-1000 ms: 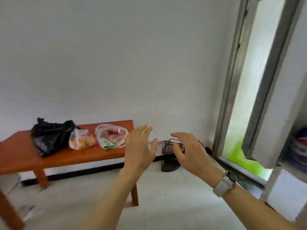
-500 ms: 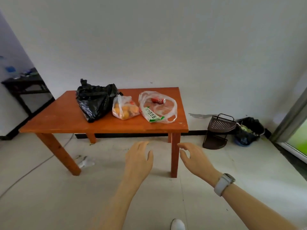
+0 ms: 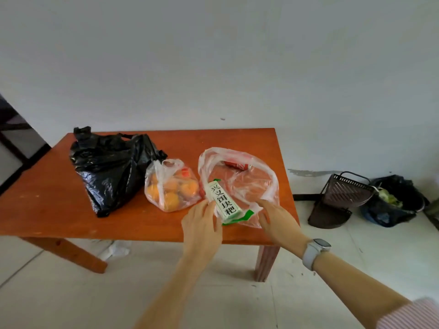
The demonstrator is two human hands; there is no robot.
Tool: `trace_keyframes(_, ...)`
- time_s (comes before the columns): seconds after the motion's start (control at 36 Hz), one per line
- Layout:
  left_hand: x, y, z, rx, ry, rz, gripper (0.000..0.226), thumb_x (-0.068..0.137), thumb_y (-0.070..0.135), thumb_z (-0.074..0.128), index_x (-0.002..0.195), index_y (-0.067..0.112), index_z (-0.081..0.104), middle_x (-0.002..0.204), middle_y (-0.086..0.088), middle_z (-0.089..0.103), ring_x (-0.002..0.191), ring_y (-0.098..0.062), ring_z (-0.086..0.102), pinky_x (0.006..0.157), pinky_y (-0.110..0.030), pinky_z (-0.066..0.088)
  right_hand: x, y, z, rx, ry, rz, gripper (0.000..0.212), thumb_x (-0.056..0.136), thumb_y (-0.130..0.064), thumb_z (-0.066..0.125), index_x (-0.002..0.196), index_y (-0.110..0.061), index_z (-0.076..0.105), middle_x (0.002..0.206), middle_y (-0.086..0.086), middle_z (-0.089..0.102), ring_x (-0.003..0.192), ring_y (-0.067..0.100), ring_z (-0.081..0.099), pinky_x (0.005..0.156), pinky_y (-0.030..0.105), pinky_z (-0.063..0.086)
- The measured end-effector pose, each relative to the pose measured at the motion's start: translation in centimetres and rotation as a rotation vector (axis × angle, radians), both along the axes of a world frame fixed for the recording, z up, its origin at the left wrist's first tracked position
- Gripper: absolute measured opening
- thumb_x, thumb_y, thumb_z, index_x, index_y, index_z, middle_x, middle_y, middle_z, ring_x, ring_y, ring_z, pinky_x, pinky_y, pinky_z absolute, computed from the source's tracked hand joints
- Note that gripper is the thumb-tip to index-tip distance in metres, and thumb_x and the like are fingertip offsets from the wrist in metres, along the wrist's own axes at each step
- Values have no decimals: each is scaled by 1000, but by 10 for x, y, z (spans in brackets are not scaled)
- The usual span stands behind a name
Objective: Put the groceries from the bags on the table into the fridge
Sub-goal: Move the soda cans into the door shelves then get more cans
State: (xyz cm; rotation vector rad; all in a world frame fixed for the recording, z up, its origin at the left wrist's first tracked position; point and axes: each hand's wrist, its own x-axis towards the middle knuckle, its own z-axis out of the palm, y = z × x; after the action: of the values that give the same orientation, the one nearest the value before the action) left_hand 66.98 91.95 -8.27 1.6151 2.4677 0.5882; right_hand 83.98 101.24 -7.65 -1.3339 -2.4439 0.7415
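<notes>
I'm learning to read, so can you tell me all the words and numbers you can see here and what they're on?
"兴义饵块粑": black characters on the green and white packet inside the clear bag at the table's right end.
Red can in the same bag: its print is too blurred to read.
Red mark on the orange bag: too small to read.
Watch: its face shows nothing readable.

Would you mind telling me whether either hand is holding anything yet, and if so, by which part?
Nothing is clearly held. Both the left hand and right hand reach, fingers extended, to the near end of the clear bag; contact cannot be told.
</notes>
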Motion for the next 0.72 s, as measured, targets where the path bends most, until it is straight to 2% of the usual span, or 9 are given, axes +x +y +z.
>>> trace_keyframes(0.08, -18, 41, -15, -51, 16, -57, 50, 93, 28, 47, 141, 21, 34, 148, 1, 32, 137, -16, 26, 111, -37, 26, -16, 36, -14, 25, -74, 6, 36, 95, -17, 37, 131, -14, 44, 120, 9, 59, 102, 24, 58, 74, 26, 43)
trace_keyframes(0.14, -33, 72, -24, -83, 46, -111, 51, 94, 27, 45, 143, 21, 30, 151, 1, 26, 139, -17, 20, 113, -41, 25, -27, 62, -24, 67, -123, 14, 36, 96, -17, 37, 130, -13, 45, 128, 8, 54, 115, 22, 52, 86, 25, 41)
trace_keyframes(0.22, -61, 126, -36, -103, 79, -216, 50, 97, 23, 39, 145, 20, 26, 154, 1, 21, 142, -15, 14, 116, -40, 16, -46, 105, -40, 147, -224, 58, 42, 96, -20, 35, 137, -14, 40, 145, 4, 41, 136, 18, 32, 111, 31, 24)
trace_keyframes(0.28, -78, 163, -45, -115, 115, -315, 48, 98, 21, 35, 145, 19, 26, 153, 2, 25, 142, -13, 17, 117, -39, 11, -61, 133, -53, 178, -307, 97, 42, 96, -22, 37, 138, -17, 38, 147, 1, 38, 138, 17, 29, 115, 34, 17)
trace_keyframes(0.36, -101, 214, -63, -155, 155, -458, 43, 99, 20, 33, 142, 18, 34, 146, 4, 39, 137, -12, 29, 117, -37, 13, -83, 167, -73, 184, -435, 163, 42, 96, -16, 38, 137, -20, 40, 145, -1, 41, 135, 17, 34, 114, 35, 18)
trace_keyframes(0.44, -118, 255, -80, -190, 210, -537, 45, 96, 18, 37, 141, 19, 35, 145, 2, 39, 136, -16, 30, 115, -39, 15, -97, 198, -89, 197, -497, 182, 41, 93, -15, 41, 133, -17, 45, 141, 2, 47, 132, 20, 40, 112, 36, 26)
trace_keyframes(0.53, -133, 286, -95, -206, 259, -561, 55, 91, 24, 47, 143, 21, 30, 147, 1, 36, 136, -22, 29, 112, -49, 18, -103, 228, -89, 239, -481, 84, 49, 77, -13, 63, 125, -11, 54, 124, 9, 62, 112, 25, 60, 94, 40, 47)
trace_keyframes(0.58, -141, 301, -104, -178, 229, -578, 60, 88, 28, 52, 143, 22, 31, 149, -2, 34, 137, -25, 29, 111, -52, 23, -107, 245, -85, 286, -405, 67, 54, 69, -12, 70, 121, -8, 56, 114, 11, 66, 100, 28, 66, 83, 40, 53)
trace_keyframes(0.72, -149, 334, -118, -147, 134, -505, 55, 89, 43, 50, 138, 21, 36, 141, 0, 45, 135, -21, 33, 115, -45, 20, -125, 288, -79, 180, -256, 64, 41, 89, -18, 46, 129, -10, 46, 129, 12, 56, 117, 31, 54, 99, 42, 43)
